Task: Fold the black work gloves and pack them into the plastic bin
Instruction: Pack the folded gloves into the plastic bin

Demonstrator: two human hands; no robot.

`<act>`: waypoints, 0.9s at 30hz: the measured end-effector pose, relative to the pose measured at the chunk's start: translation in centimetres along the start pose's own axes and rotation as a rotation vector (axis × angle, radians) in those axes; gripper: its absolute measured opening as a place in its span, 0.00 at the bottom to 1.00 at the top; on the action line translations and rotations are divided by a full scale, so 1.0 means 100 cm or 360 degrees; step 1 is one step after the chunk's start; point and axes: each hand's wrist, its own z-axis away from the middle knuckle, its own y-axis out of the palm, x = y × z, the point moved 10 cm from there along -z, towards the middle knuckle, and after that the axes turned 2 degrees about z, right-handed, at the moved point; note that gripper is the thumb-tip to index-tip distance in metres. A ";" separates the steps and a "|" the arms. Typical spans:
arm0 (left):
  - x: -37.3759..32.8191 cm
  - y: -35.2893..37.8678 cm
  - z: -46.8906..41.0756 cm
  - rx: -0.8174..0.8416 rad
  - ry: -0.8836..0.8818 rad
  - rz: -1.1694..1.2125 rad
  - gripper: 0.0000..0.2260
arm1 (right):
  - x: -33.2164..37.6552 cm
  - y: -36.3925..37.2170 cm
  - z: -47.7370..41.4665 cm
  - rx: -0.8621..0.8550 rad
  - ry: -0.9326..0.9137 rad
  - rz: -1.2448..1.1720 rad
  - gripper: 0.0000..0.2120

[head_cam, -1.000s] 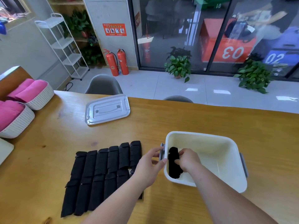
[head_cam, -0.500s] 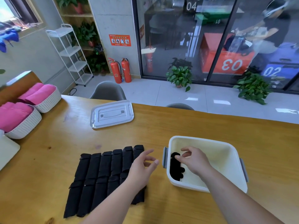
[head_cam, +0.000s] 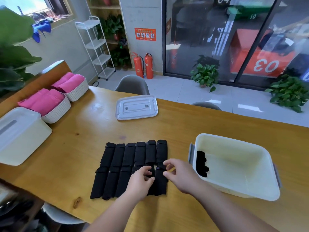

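Several soft black fabric work gloves point(head_cam: 127, 158) lay rowed on the wooden table point(head_cam: 66, 156), one inside the white plastic bin point(head_cam: 234, 139). Her left hand point(head_cam: 138, 183) pinched one; the right hand point(head_cam: 182, 176) curled beside it, grip unclear. They looked light and limp, probably best lifted mid-length.

bright daylight | glass reflections | wide-angle edge bending | slight blur

Both bare forearms reach in over the near edge of the table, angling toward each other. The left hand point(head_cam: 139, 182) lies palm down, its fingers curled in toward the thumb. The right hand point(head_cam: 181, 176) sits just beside it, close but apart, with forefinger and thumb hooked and slightly parted. Whether either one actually pinches anything, I can't tell.
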 end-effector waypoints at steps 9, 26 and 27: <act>-0.009 0.015 -0.007 0.0176 0.0017 -0.0130 0.24 | -0.049 0.066 -0.009 0.0420 0.0250 0.0181 0.28; -0.024 0.067 -0.012 0.0221 -0.0224 -0.0209 0.22 | -0.103 0.064 0.012 0.0198 0.0527 -0.0388 0.24; -0.025 0.068 -0.011 0.0213 -0.0248 -0.0194 0.20 | -0.106 0.065 0.012 0.0188 0.0535 -0.0413 0.24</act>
